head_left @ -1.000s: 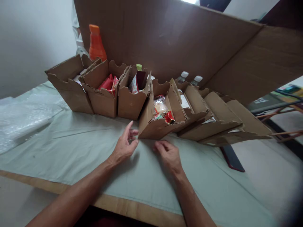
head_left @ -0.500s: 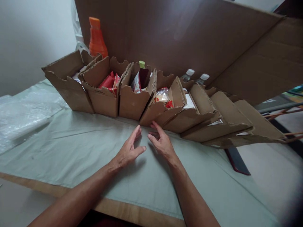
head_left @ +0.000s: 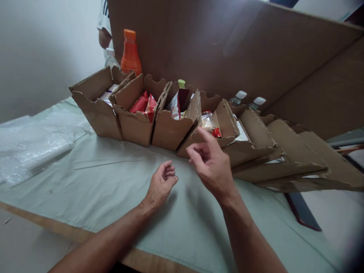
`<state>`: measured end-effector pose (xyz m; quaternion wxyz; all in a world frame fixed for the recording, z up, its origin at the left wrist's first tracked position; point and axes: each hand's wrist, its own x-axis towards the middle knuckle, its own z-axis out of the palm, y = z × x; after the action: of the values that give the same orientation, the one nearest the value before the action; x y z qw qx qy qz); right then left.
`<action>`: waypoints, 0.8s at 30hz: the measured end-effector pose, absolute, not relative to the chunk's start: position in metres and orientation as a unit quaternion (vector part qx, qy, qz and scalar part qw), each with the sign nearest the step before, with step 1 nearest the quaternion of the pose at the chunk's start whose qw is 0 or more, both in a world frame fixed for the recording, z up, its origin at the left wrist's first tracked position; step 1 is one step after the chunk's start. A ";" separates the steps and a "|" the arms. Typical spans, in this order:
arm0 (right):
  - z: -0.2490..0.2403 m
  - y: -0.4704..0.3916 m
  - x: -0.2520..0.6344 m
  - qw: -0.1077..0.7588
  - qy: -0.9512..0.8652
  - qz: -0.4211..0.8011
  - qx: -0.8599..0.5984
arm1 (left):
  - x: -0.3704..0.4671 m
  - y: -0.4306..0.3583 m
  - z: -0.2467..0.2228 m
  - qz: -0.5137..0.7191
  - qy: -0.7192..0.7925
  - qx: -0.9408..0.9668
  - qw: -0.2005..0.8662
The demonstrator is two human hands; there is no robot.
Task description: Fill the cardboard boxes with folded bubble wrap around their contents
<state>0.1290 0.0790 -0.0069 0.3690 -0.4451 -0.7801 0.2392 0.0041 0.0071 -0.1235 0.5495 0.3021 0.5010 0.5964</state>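
Observation:
My right hand (head_left: 212, 165) is raised above the cloth, index finger stretched out and the others loosely curled, holding nothing. Its fingertip overlaps the front of a cardboard bin holding a clear-wrapped packet (head_left: 208, 120); whether it touches cannot be told. My left hand (head_left: 162, 182) hovers low over the green cloth (head_left: 119, 185), empty, its fingers half curled and the thumb apart. Left of that bin, one bin (head_left: 170, 132) has a dark red and white packet (head_left: 178, 104) inside, and another (head_left: 135, 129) contains red packets (head_left: 140, 103).
More cardboard bins (head_left: 253, 159) lean along the right. Behind the row stand an orange bottle (head_left: 131, 55) and white-capped bottles (head_left: 238, 98), before a large cardboard panel (head_left: 199, 41). Bubble wrap (head_left: 36, 144) lies left. A person's sleeve (head_left: 105, 17) shows at the far left.
My right hand has risen toward the bins and curled all but its index finger. My left hand's fingers have curled inward. The view has shifted, and a person's arm now shows behind the panel.

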 end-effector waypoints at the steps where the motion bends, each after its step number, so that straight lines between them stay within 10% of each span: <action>1: 0.004 0.088 0.115 0.356 -0.795 0.207 -0.445 | 0.003 0.009 -0.124 0.605 0.505 0.289 0.543; 11: 0.017 0.084 0.077 0.248 -0.831 0.063 -0.493 | -0.037 0.008 -0.096 0.729 0.541 0.238 0.345; 17: 0.013 -0.047 0.164 0.296 -0.869 0.101 -0.383 | -0.063 -0.061 -0.080 0.746 0.560 0.277 0.230; 24: -0.032 -0.112 0.298 0.465 -0.686 0.138 -0.542 | -0.059 -0.116 -0.103 0.675 0.564 0.334 0.339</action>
<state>0.2976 -0.1124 -0.0323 0.4647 -0.5422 -0.6863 0.1380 -0.0587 -0.1157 -0.1027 0.3393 0.3343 0.5639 0.6746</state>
